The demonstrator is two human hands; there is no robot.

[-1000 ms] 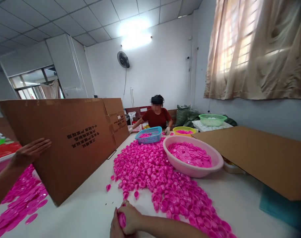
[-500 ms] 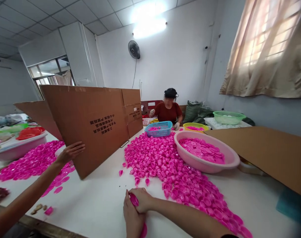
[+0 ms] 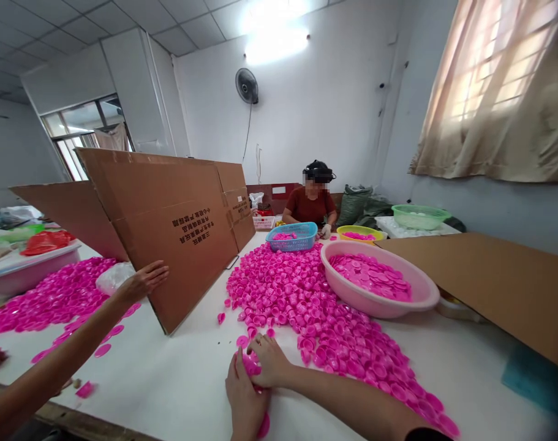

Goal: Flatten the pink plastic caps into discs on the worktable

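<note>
Near the front of the table my two hands meet around a pink plastic piece (image 3: 252, 365); fingers cover much of it, so I cannot tell its full shape. My left hand (image 3: 244, 392) is closed around it from the left and below. From the right, my right hand (image 3: 270, 361) bends its fingers over the same piece. A flat pink disc (image 3: 242, 341) shows just beyond my fingertips. Another pink disc (image 3: 264, 425) is partly hidden beside my left wrist. Close to my right forearm lies a large heap of small pink plastic cups (image 3: 301, 303).
A pink basin (image 3: 426, 297) holds pink discs. Behind it stand a blue basket (image 3: 292, 244) and a yellow bowl (image 3: 375, 234). At left, another person's hand (image 3: 152, 277) touches a big cardboard sheet (image 3: 187, 239). A person in a dark red top (image 3: 306, 211) sits across the table.
The fingers of my right hand have lifted and spread over the pink piece, showing more of it. A pink disc now shows beyond my hands. The cardboard's near edge has shifted right.
</note>
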